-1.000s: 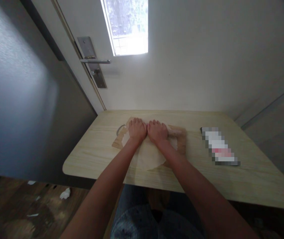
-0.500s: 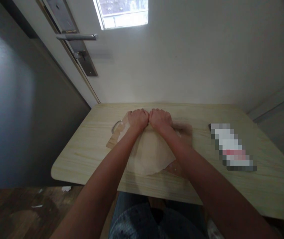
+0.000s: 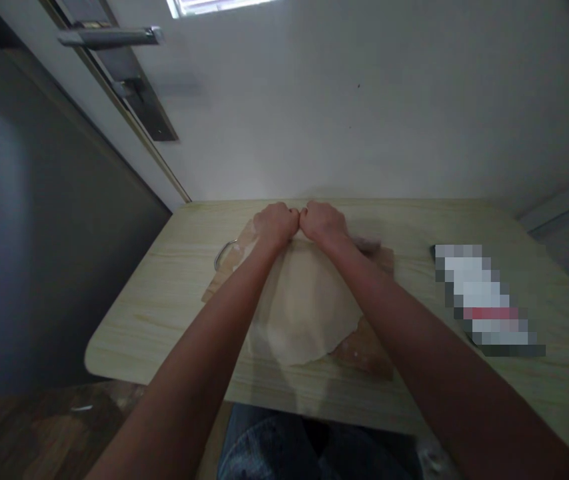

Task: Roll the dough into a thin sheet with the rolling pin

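A thin, pale sheet of dough [image 3: 309,307] covers most of a brown wooden cutting board [image 3: 364,353], its near edge hanging past the board. Both fists sit side by side at the board's far edge, knuckles forward and thumbs almost touching. My left hand [image 3: 277,223] is closed around what appears to be a rolling pin [image 3: 368,245], largely hidden under the hands. My right hand [image 3: 323,221] grips it as well, and one pin end sticks out right of that wrist. At the board's left end is a curved metal handle [image 3: 223,255].
The light wood-grain table [image 3: 149,313] stands against a white door with a metal lever handle [image 3: 109,37]. A blurred-out phone-like slab [image 3: 484,293] lies on the right of the table. Below the left edge shows a dark wooden floor [image 3: 19,427].
Both fists and the pin have moved slightly away from me, toward the board's far edge. The camera view has tilted down, showing less of the door window.
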`<action>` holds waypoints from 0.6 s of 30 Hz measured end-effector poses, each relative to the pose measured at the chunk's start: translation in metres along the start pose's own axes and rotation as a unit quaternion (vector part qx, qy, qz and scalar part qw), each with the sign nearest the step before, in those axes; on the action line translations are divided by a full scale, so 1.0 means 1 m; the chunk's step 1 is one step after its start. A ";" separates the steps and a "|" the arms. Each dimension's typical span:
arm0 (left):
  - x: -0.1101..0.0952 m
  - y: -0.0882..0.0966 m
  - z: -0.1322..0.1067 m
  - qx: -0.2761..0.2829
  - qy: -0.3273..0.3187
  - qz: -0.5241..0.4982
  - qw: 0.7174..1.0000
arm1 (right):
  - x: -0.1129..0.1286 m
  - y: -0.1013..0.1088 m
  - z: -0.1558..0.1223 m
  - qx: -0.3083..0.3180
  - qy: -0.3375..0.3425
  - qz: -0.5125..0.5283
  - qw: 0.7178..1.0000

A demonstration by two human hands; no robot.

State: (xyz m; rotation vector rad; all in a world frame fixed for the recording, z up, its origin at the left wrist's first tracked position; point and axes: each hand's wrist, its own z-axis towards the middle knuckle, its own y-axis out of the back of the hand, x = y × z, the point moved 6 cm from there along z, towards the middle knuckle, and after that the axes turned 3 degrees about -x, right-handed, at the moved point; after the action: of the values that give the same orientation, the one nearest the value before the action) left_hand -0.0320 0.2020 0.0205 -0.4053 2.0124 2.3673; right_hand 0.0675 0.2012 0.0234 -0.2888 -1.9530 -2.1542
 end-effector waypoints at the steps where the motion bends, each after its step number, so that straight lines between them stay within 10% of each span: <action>1: 0.000 -0.001 0.003 -0.002 0.004 -0.005 1.000 | 0.000 0.000 0.002 -0.002 0.001 0.004 1.000; 18: 0.002 -0.005 0.010 -0.021 0.015 0.000 1.000 | -0.002 -0.004 0.009 -0.006 0.006 0.017 1.000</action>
State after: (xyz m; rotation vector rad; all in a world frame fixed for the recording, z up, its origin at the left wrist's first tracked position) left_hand -0.0346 0.2128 0.0165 -0.4456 1.9782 2.4207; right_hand 0.0681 0.2107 0.0202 -0.3077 -1.9153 -2.1427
